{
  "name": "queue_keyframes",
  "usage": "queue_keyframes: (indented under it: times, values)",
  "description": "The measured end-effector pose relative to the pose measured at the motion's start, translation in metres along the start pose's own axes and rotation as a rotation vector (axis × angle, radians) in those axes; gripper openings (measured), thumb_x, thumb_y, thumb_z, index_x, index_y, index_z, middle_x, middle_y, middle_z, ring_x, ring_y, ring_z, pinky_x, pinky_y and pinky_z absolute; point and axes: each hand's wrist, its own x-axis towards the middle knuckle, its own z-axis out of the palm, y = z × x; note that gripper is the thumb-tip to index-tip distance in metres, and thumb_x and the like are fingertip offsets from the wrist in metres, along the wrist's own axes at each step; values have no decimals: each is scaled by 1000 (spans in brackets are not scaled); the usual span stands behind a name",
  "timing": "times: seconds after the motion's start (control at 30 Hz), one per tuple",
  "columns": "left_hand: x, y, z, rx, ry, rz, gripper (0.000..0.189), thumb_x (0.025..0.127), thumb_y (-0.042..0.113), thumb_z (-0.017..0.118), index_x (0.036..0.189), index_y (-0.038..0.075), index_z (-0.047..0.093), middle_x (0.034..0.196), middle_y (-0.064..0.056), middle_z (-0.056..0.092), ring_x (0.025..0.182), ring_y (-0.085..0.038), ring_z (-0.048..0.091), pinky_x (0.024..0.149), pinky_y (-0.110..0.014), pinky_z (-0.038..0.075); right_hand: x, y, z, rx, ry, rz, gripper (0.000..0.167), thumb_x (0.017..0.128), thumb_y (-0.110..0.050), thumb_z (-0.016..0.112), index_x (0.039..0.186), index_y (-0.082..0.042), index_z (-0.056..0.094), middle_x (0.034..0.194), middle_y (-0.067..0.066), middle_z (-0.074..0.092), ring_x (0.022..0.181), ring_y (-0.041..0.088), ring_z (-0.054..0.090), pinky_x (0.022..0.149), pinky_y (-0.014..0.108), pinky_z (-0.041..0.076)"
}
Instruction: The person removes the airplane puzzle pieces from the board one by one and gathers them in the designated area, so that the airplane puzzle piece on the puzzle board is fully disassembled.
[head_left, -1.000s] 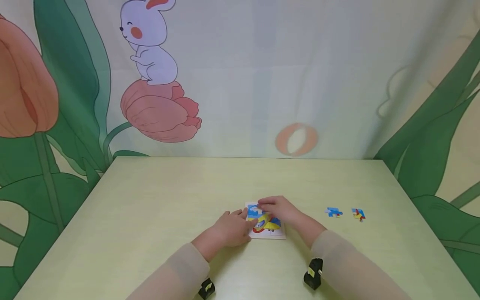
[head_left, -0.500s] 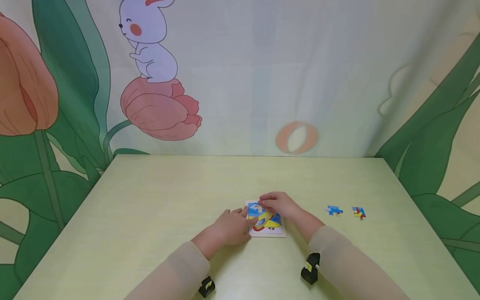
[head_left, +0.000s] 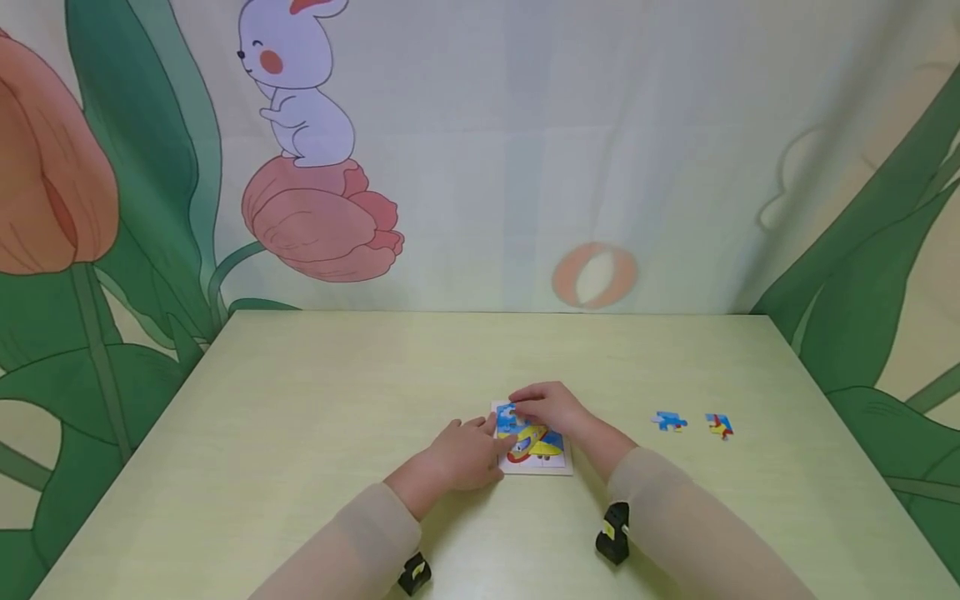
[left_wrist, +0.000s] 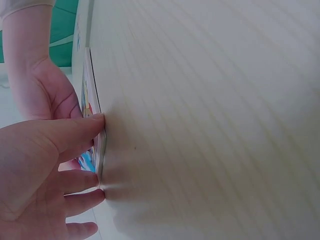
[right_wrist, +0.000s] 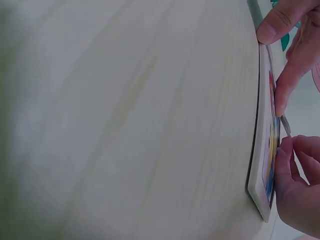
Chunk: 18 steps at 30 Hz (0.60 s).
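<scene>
A small jigsaw puzzle board (head_left: pixel 547 450) with a yellow airplane on blue sky lies flat on the table, framed by a pale border. My left hand (head_left: pixel 463 457) is at its left side. The thumb touches the board's edge, the index finger presses on the picture, and the other fingers rest along the side. My right hand (head_left: pixel 553 408) is over the upper part of the board. In the right wrist view it pinches a thin puzzle piece (right_wrist: pixel 285 124), tilted up from the picture. The printed face of that piece is hidden.
Two loose puzzle pieces lie to the right: a mostly blue piece (head_left: pixel 670 421) and a blue, red and yellow piece (head_left: pixel 719 426). Behind the pale wooden table (head_left: pixel 360 367) hangs a printed curtain (head_left: pixel 465 167) with a rabbit and flowers.
My right hand has shifted slightly left over the top of the board, its forearm following. The left hand stays in place on the board, and the loose pieces have not moved.
</scene>
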Motion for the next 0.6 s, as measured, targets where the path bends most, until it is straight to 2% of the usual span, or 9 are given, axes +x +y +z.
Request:
queue_keyframes:
  times: [0.07,0.23,0.6]
  values:
    - [0,0,0,1,1,0,56,86,42,58,138,32,40,144,-8,33,129,-26,34,98,-52,32,2,0,1,-33,10,-19,22,86,-16,63,106,-10,68,107,6,63,85,16,59,75,26,50]
    - [0,0,0,1,10,6,55,86,41,58,138,32,40,144,-9,34,129,-26,35,98,-52,32,3,-1,2,-7,30,-22,17,85,-12,64,100,-7,69,98,5,64,81,15,59,73,25,51]
    - [-1,1,0,5,0,-8,55,86,42,58,138,33,40,144,-8,33,129,-26,35,97,-51,33,1,3,-2,-28,39,-22,15,85,-12,64,98,-9,69,95,3,64,85,16,58,78,27,49]
